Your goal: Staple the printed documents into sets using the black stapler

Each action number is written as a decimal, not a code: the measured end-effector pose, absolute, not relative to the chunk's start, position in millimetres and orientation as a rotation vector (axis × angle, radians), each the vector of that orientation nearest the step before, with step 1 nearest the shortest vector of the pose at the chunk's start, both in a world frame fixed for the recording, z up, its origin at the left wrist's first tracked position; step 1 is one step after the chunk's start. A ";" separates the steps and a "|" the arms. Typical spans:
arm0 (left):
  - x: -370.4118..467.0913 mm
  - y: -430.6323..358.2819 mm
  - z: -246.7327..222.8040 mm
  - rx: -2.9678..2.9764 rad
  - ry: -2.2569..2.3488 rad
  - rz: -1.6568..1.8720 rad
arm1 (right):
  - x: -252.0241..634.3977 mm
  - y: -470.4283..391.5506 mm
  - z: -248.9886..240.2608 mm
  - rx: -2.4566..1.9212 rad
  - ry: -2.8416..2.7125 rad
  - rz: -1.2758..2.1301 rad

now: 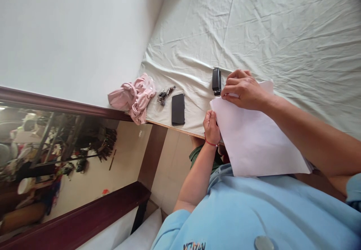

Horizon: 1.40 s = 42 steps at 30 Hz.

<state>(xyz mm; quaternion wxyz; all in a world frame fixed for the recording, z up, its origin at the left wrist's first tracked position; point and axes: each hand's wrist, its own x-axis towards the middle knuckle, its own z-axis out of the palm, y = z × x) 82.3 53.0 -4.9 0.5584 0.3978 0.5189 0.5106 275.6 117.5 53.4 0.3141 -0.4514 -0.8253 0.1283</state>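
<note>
Closing on the left edge of white paper sheets (254,141): left hand (211,127), grip folded tight, red band (211,144) at wrist. Right hand (243,89): fingers bent, touching the sheets' upper edge; cannot tell whether they pinch it. Sheets: sloping over the front edge of the cloth-covered surface (191,43) towards a blue shirt (265,208). Black stapler (216,80): just beside the right fingertips. Black phone (178,109), keys (165,95), pink cloth (134,95): leftward in that order. Wrinkled cover: stretching beyond stapler and right hand.
</note>
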 end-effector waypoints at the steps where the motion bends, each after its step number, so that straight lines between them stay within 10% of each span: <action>1: 82.3 52.9 -4.8 0.937 1.218 1.213 | 274.2 118.3 53.9 -1.185 -2.198 0.345; 42: 80.1 49.5 -7.9 1.274 1.390 1.129 | 247.8 106.8 42.5 -1.324 -2.403 0.355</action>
